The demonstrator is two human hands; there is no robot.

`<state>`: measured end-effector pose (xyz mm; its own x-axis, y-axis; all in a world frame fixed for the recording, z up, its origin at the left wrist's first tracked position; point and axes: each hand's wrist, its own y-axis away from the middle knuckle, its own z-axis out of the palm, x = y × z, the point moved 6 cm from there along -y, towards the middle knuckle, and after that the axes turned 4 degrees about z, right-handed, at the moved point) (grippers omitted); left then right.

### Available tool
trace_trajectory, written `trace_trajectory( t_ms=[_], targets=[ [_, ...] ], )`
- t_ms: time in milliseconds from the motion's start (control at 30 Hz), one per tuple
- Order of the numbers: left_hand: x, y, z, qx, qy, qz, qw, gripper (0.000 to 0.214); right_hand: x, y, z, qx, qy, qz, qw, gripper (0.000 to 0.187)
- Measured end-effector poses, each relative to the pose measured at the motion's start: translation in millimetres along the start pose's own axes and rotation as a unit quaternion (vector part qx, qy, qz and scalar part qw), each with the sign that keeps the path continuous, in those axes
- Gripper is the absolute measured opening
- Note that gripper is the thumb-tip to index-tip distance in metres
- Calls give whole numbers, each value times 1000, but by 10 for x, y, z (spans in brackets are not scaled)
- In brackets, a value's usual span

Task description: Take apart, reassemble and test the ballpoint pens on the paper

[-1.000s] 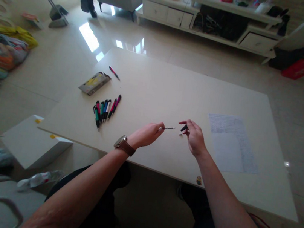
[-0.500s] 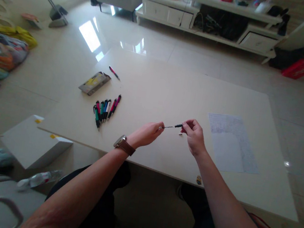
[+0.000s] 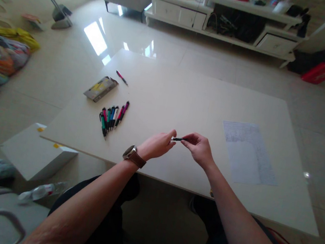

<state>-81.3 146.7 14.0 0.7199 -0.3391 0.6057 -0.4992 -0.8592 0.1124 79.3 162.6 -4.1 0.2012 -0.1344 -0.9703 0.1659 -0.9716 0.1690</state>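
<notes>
Above the near edge of the desk (image 3: 184, 96), the left hand (image 3: 159, 146) and right hand (image 3: 200, 149) meet, the fingers of both pinched on 1 thin dark pen (image 3: 178, 139) held level between them. A light, straight-line grip looks wisest.
</notes>
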Motion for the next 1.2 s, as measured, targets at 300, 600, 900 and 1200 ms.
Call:
trace_trajectory(
  t_ms=[300, 600, 900, 1200],
  targets=[
    [44, 22, 33, -18, -29, 7, 999, 27, 1, 6, -41, 4, 25, -10, 1000, 21],
    [136, 25, -23, -14, -85, 18, 996, 32, -30, 29, -25, -27, 38, 7, 999, 21],
    [126, 8, -24, -10, -49, 20, 999, 30, -114, 48, -57, -22, 89, -67, 993, 13],
    [41, -33, -1, -73, 130, 0, 989, 21, -394, 210, -27, -41, 159, -168, 972, 7]
  ],
)
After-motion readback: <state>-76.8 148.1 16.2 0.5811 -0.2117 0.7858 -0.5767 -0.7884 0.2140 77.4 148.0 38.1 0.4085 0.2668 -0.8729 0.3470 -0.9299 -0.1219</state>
